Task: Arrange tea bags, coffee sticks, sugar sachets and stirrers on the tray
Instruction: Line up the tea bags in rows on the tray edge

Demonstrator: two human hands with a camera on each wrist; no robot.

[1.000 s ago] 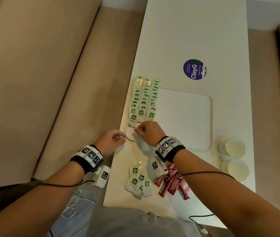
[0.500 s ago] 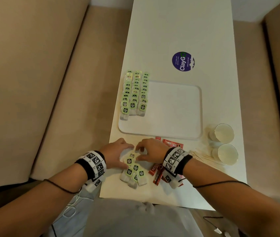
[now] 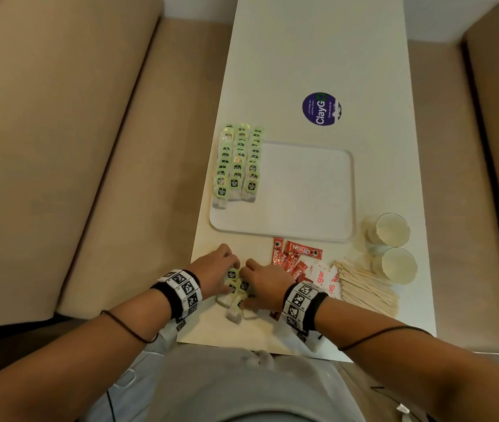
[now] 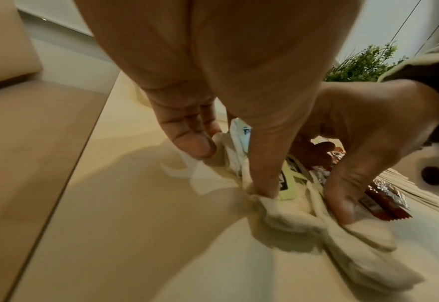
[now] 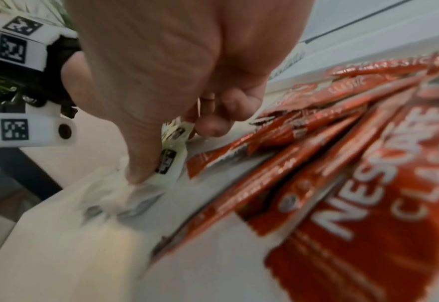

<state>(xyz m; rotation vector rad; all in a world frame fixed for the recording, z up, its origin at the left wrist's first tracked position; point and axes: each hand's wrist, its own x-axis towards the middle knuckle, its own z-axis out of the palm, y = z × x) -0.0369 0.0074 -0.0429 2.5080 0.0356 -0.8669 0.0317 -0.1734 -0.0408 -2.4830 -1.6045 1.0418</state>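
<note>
since a second ago both hands have dropped back from the near left corner of the tray [image 3: 281, 231] to the loose pile of tea bags [image 3: 236, 295] at the near edge of the table [image 3: 312, 50], and half a second ago they were only just arriving there.

going left to right: the left hand [image 3: 216, 271] sits on the left side of the pile, fingers curled, thumb and fingertips pinching the soft pouches, as the left wrist view shows. the pile lies directly between the two hands, touching both. the right hand [image 3: 265, 284] closes in from the right, its thumb pressed on a pouch beside a green tag and its fingers curled by the far tags; it seems to be gripping them too. just right of it lie the coffee sticks [image 3: 295, 257], then the sugar sachets [image 3: 322, 277], the stirrers [image 3: 367, 287], and two paper cups [image 3: 392, 248], all on the table.

three neat rows of tea bags [image 3: 237, 162] already run down the left side of the tray, long axis pointing near to far. the loose bags lie near and slightly left of the open spot at the rows' near end, so the likely move is a short carry away from the body. both hands are about equally near; the left is on the rows' side.
</note>
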